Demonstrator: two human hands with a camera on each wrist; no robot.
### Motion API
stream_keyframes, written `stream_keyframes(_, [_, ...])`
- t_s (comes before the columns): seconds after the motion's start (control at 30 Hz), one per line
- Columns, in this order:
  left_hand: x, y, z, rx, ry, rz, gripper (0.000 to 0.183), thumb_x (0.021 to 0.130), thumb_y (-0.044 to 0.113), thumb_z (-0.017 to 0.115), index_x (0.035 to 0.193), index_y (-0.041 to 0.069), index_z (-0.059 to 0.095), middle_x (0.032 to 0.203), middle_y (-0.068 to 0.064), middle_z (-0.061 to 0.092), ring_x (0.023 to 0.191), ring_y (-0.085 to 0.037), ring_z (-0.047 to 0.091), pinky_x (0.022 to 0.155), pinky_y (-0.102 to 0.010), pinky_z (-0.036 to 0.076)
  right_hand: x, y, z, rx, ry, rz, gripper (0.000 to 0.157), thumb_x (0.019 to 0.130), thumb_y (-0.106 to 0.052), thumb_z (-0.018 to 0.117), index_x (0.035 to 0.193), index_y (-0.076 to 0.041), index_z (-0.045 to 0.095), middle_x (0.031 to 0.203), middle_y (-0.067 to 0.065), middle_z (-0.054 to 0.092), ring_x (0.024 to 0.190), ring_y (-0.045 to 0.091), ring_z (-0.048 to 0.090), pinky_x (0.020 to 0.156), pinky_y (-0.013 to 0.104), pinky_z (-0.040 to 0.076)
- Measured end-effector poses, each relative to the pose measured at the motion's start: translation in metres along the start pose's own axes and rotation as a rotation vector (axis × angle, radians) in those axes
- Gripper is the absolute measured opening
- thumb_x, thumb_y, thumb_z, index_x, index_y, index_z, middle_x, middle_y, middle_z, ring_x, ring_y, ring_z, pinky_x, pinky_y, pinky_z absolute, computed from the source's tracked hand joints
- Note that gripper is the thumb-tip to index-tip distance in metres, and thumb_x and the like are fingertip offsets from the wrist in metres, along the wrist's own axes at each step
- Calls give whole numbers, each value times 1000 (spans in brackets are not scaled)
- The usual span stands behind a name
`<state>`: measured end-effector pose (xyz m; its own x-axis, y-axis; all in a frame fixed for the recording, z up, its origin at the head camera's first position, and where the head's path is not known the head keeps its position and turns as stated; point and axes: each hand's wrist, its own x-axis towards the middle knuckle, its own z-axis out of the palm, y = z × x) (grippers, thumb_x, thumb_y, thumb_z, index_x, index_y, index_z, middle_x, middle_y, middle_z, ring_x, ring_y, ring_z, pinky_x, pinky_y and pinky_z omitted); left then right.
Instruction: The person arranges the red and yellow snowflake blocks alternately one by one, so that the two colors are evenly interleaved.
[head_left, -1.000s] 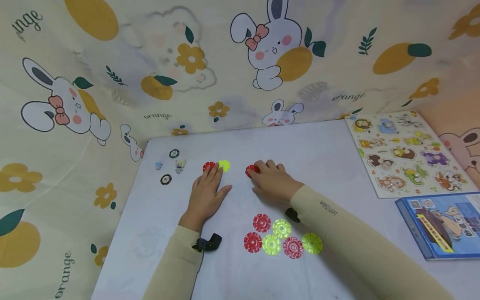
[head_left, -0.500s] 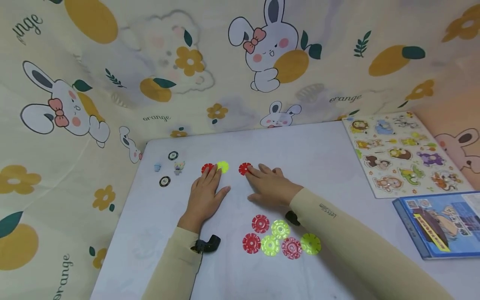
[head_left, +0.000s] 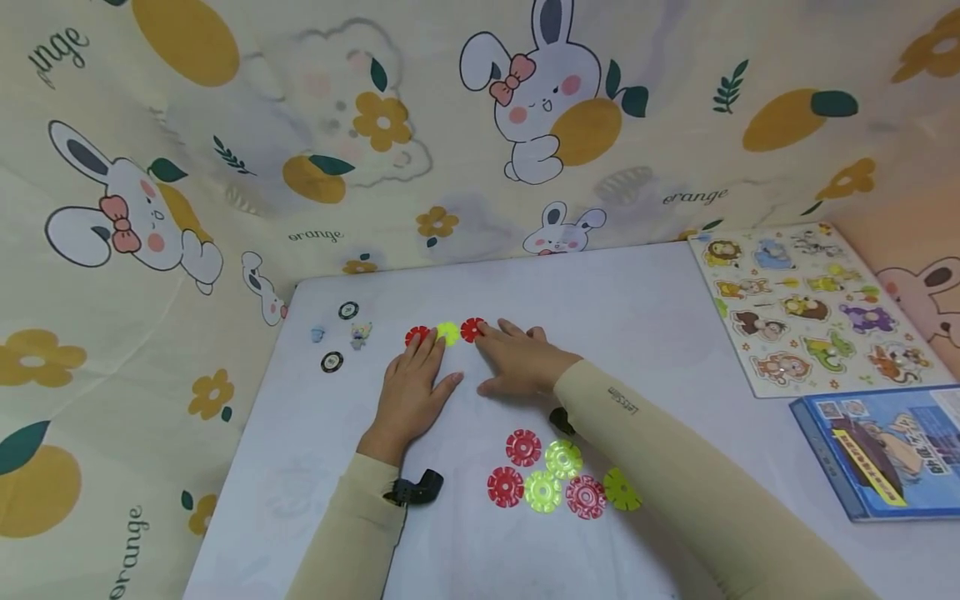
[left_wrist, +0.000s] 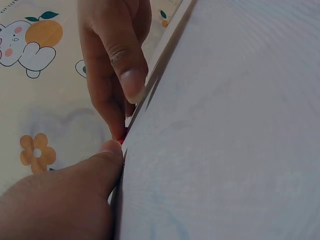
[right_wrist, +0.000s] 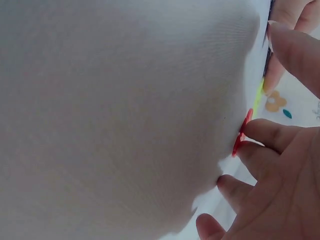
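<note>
Three notched plastic discs lie in a row toward the back of the white table: a red disc, a yellow-green disc and another red disc. My left hand lies flat with straight fingers, its fingertips over the near edges of the left red disc and the yellow-green one. Fingers of my right hand are stretched out, with fingertips on the right edge of the second red disc. In the right wrist view two fingertips touch that red disc, right beside the yellow-green edge.
Nearer the front lie several more discs, among them a red disc and a yellow-green disc. Black round chips and a small figurine sit at left. An animal puzzle board and a blue box occupy the right.
My right hand has slid the red disc leftward until it sits beside the yellow-green disc, its fingers going from bent to stretched out. My left hand has stayed in place.
</note>
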<state>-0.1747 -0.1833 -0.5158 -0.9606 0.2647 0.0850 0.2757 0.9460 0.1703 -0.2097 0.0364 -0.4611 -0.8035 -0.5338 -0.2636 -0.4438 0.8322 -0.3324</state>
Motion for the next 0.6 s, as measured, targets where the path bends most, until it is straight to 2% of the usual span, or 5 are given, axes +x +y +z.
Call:
stream_keyframes(0.27, [0,0,-1,-2,0,7,78,92,66,37,153,19,25,159,2,15,144,-23,7,110,-50,15,2,-2,1,-37,13,6,97,76,-65,66,153,-24,25,158,-2,18,143,28,12,103,60,20])
stream_keyframes(0.43, [0,0,-1,1,0,9,77,92,65,38,153,19,25,159,2,14,144,-22,6,111,-50,15,3,-6,-1,-73,-1,1,92,78,-66,64,151,-22,31,158,1,17,143,31,11,104,61,18])
stream_keyframes(0.6, [0,0,0,8,-1,6,78,92,66,37,153,19,24,159,1,14,144,-22,6,110,-51,15,2,-6,-3,-81,-14,1,93,77,-66,65,151,-22,31,158,-1,16,143,30,10,104,62,17])
